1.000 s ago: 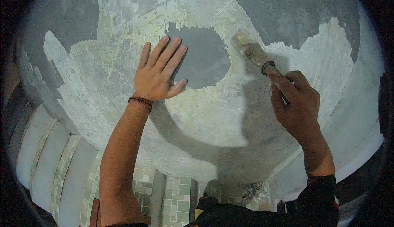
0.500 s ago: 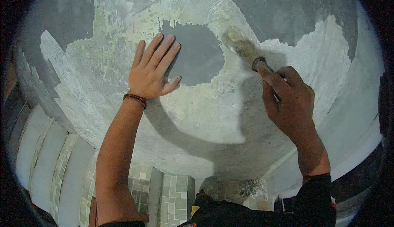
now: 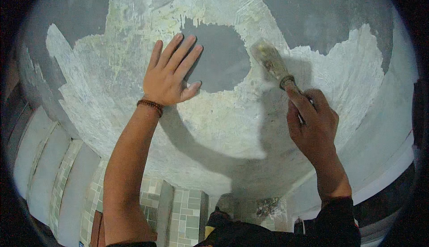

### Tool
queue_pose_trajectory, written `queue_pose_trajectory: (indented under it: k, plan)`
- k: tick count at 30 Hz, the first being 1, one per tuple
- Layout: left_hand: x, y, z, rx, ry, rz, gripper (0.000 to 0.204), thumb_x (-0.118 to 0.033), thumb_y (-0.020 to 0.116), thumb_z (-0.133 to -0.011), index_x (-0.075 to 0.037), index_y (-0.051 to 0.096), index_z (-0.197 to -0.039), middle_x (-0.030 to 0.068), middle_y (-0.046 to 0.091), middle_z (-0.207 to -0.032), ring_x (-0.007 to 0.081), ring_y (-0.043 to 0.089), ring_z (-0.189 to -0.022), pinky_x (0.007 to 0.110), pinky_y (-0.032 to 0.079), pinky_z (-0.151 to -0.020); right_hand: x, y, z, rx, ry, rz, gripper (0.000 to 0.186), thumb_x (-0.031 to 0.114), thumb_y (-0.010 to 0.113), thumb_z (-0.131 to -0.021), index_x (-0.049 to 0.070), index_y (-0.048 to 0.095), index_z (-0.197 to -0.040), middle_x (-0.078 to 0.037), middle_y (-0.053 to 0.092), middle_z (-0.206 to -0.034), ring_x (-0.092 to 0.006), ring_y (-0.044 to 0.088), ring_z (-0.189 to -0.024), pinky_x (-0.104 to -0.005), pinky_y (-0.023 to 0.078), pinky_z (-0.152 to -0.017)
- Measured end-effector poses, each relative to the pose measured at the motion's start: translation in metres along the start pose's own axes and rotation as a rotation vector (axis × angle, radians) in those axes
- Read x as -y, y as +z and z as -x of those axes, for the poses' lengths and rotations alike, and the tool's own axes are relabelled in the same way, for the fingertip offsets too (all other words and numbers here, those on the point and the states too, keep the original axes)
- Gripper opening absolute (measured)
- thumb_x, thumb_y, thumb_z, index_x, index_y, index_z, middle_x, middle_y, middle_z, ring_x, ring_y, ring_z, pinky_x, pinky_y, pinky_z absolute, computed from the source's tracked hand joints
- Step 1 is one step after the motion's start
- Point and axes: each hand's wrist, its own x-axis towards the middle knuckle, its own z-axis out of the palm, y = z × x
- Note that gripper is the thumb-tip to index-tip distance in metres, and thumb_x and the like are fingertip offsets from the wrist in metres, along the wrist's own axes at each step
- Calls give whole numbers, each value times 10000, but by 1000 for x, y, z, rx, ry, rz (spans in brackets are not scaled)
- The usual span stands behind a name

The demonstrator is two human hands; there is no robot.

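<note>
My left hand (image 3: 169,75) lies flat on a mottled, plastered surface (image 3: 210,126), fingers spread, wearing a beaded bracelet (image 3: 150,105); its thumb and fingertips border a dark grey, ragged-edged patch (image 3: 220,57) in the pale coating. Right of that patch, my right hand (image 3: 313,124) grips a worn scraper (image 3: 275,63) by its handle, the blade angled up-left against or just over the pale coating beside the patch's edge; whether it touches is unclear. Larger grey areas (image 3: 310,10) show at the upper left and upper right, and both arms cast shadows on the surface.
Pale ledges (image 3: 47,157) with strips of green-grey tile (image 3: 185,211) run along the lower left and bottom. A small reddish-brown object (image 3: 96,229) is partly behind my left forearm. A pale band (image 3: 382,157) borders the surface at the right, with dark areas beyond.
My right hand and scraper moved slightly up and left, then back down and right, now lower than a second ago. My left hand stays spread beside the grey patch, with slight shifts in view.
</note>
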Motion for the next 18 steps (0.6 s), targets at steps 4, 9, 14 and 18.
queue_pose_trajectory:
  k: [4, 9, 14, 18]
  plan:
    - [1, 1, -1, 11, 19, -41, 746, -587, 534, -903, -218, 466, -1548, 48, 417, -1615, 300, 347, -1514, 564, 191, -1260, -1, 5, -6, 28, 17, -14, 371, 49, 741, -866, 137, 722, -1226, -89, 657, -929, -170, 650, -632, -327, 546, -549]
    - [1, 0, -1, 10, 14, -37, 743, -574, 539, -898, -218, 468, -1546, 51, 419, -1614, 297, 342, -1517, 562, 188, -1261, 1, 4, -7, -45, -17, -2, 378, 52, 746, -873, 153, 721, -1237, -69, 641, -904, -146, 636, -628, -309, 528, -528]
    - [0, 0, -1, 13, 10, -9, 744, -557, 549, -888, -222, 467, -1547, 57, 419, -1612, 297, 340, -1516, 564, 183, -1266, 3, 0, -11, 69, 58, 2, 439, 114, 740, -859, 195, 688, -1287, -63, 612, -893, -214, 649, -667, -368, 541, -564]
    - [1, 0, -1, 16, 11, -17, 758, -552, 565, -876, -223, 460, -1551, 56, 403, -1622, 302, 336, -1518, 567, 182, -1266, 6, -5, -10, 169, 193, 18, 475, 142, 745, -842, 218, 673, -1305, -64, 600, -893, -253, 655, -686, -398, 546, -584]
